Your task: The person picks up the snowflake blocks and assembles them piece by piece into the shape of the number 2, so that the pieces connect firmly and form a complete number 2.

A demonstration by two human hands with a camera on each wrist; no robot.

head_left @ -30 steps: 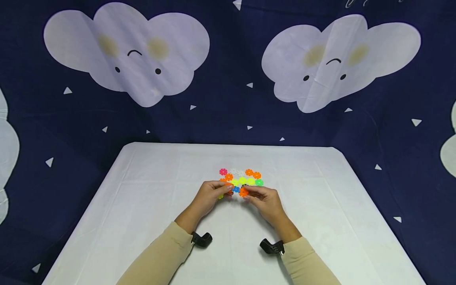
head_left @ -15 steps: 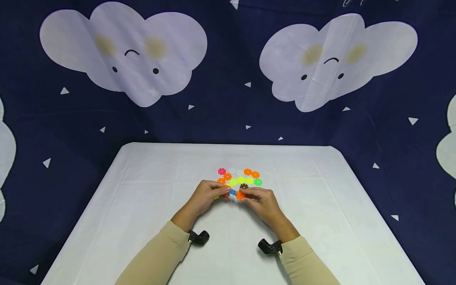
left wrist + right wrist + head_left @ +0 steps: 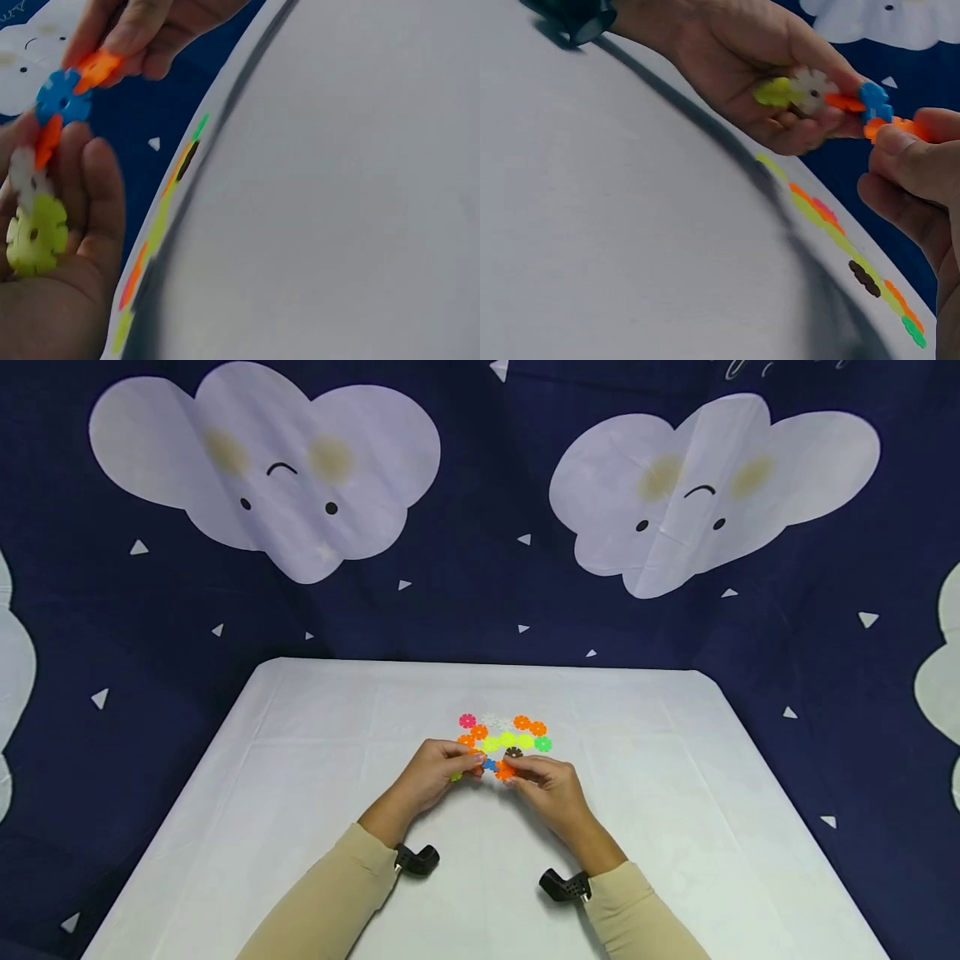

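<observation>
My left hand (image 3: 429,775) grips a short chain of notched plastic snowflake discs, raised off the table. In the left wrist view the chain holds a yellow disc (image 3: 37,236), a white disc (image 3: 28,178), an orange disc (image 3: 48,141) and a blue disc (image 3: 64,99). My left fingers pinch the chain at that orange disc. My right hand (image 3: 555,785) pinches another orange disc (image 3: 97,69) between thumb and fingers, against the blue disc's edge. Whether its slot is fully seated in the blue one, I cannot tell. Fingertips partly cover both orange discs.
Loose discs lie just beyond my hands on the white table (image 3: 360,693): a pink disc (image 3: 468,721), a brown disc (image 3: 513,752), a green disc (image 3: 543,744), plus several orange, yellow and white ones. Behind the table hangs a dark blue cloth (image 3: 480,610) with clouds.
Both hands have shifted slightly left with the discs between them, mostly in the first half second. The brown disc, partly covered before, now shows. Both grips stay the same.
</observation>
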